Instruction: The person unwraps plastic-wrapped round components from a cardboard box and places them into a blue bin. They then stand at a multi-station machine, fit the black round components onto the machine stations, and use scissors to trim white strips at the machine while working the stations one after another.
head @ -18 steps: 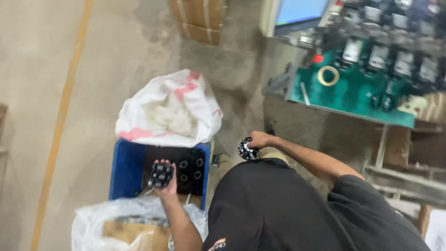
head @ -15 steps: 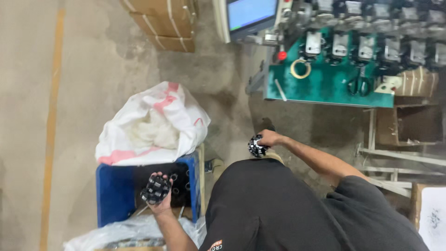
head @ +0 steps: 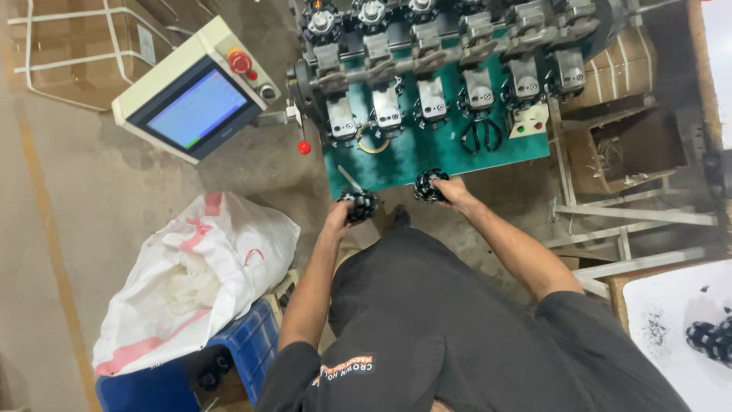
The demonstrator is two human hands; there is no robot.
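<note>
My left hand (head: 339, 217) grips a round black toothed part (head: 360, 204) just in front of the green machine table (head: 427, 160). My right hand (head: 455, 191) holds a second black toothed part (head: 428, 185) at the table's front edge. Both arms reach forward from my dark shirt. A row of grey metal fixtures (head: 432, 98) stands across the green table, some carrying black round parts at the top.
A control box with a blue screen (head: 194, 107) and red button sits at the left of the machine. A white sack (head: 194, 278) lies over a blue crate (head: 244, 351) at lower left. Black scissors (head: 480, 136) lie on the table. Cardboard boxes (head: 633, 145) stand to the right.
I have turned from the blue crate to the machine. My left hand lifted its black part out of the crate and both hands now hold their parts at the green table's edge.
</note>
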